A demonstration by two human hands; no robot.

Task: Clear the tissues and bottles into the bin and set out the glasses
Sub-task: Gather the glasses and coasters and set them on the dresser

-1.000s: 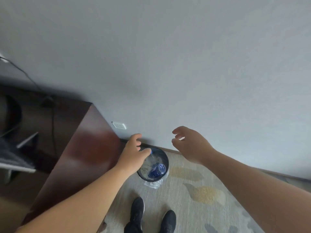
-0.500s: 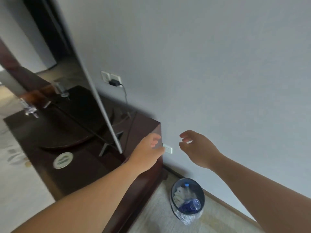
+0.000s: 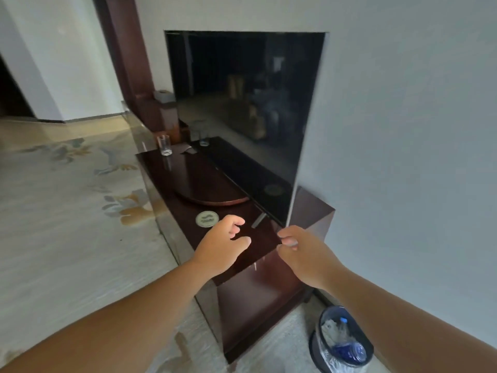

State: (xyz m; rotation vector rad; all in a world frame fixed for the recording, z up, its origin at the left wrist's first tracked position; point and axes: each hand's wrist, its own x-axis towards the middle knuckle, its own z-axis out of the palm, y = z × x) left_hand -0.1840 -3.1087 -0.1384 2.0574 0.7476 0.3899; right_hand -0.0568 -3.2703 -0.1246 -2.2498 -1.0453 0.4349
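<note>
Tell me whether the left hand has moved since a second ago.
Yes: the left hand has left the rim of the bin and now hangs over the near end of the wooden cabinet.

Both arms bare, stretched forward, converging toward middle of view. Bare left forearm (image 3: 121, 319) enters from lower left corner, right forearm (image 3: 390, 313) from lower right. Palm-down left grip (image 3: 219, 249): fingers loosely curled, thumb (image 3: 243, 240) pointing toward other hand, empty. Back of right grip (image 3: 304, 254) faces camera, fingers (image 3: 287, 239) bent inward and slack, empty. Two grips about level, near each other, not touching.
</note>
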